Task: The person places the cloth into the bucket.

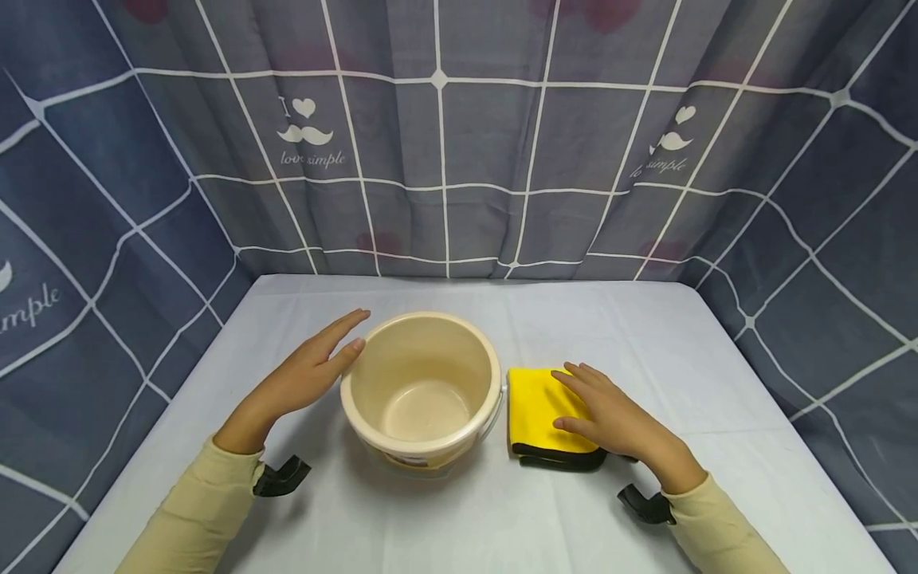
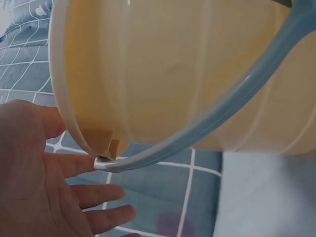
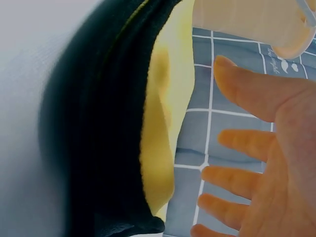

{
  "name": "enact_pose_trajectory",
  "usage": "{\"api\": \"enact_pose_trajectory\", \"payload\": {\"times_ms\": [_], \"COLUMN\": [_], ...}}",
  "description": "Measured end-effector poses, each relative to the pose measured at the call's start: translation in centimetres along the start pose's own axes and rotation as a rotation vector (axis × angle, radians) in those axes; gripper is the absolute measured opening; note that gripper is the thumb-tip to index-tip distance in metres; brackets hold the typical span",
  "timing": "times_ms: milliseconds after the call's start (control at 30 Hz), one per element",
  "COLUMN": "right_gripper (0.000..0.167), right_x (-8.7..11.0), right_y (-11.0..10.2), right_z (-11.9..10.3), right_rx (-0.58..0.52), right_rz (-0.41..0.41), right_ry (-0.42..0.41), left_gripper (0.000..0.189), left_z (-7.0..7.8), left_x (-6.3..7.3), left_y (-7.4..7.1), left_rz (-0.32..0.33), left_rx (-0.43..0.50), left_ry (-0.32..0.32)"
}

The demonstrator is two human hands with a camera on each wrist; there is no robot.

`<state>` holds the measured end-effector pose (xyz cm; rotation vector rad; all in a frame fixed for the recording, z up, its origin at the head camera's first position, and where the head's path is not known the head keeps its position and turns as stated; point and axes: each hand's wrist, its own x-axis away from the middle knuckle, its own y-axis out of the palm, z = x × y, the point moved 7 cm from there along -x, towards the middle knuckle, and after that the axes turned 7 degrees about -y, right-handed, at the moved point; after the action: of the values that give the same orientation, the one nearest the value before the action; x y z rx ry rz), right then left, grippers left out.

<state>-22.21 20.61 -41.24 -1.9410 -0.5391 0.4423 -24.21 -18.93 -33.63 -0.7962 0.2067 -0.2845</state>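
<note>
A cream plastic bucket point(image 1: 423, 437) stands upright on the white table, its inside bare. In the left wrist view its grey-blue handle point(image 2: 197, 129) hangs down along the outer wall. My left hand point(image 1: 308, 371) is at the bucket's left rim with straight fingers; whether the thumb touches the rim I cannot tell. Right of the bucket lies a folded yellow cloth point(image 1: 534, 406) with a black edge. Over the cloth's right part is my right hand point(image 1: 610, 410), fingers spread and holding nothing. The right wrist view shows the cloth's thick dark folded edge point(image 3: 106, 128) beside that hand.
The white table point(image 1: 617, 319) is bounded at the back and sides by a grey-blue checked curtain point(image 1: 473, 159). A black wrist strap piece point(image 1: 283, 477) hangs under the left sleeve, another black piece point(image 1: 645, 505) under the right.
</note>
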Motion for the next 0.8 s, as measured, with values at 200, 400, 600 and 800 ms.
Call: {"api": "enact_pose_trajectory", "payload": {"times_ms": [200, 400, 600, 800], "right_gripper": [0.075, 0.076, 0.075, 0.076], "right_x": [-0.1, -0.1, -0.1, -0.2], "right_y": [0.6, 1.3, 2.0, 2.2], "right_z": [0.1, 0.2, 0.3, 0.6], "right_rx": [-0.019, -0.048, -0.040, -0.009], "right_rz": [-0.013, -0.052, -0.073, -0.067], "right_ry": [-0.024, -0.013, 0.004, 0.011], "left_gripper": [0.057, 0.057, 0.056, 0.056], "left_z": [0.0, -0.1, -0.2, -0.3], "left_x": [0.1, 0.1, 0.1, -0.2], "left_y": [0.2, 0.7, 0.8, 1.1], "left_rz": [-0.001, -0.009, -0.010, -0.020], "left_rx": [0.019, 0.039, 0.037, 0.063], "left_ry": [0.003, -0.002, -0.003, -0.003]}}
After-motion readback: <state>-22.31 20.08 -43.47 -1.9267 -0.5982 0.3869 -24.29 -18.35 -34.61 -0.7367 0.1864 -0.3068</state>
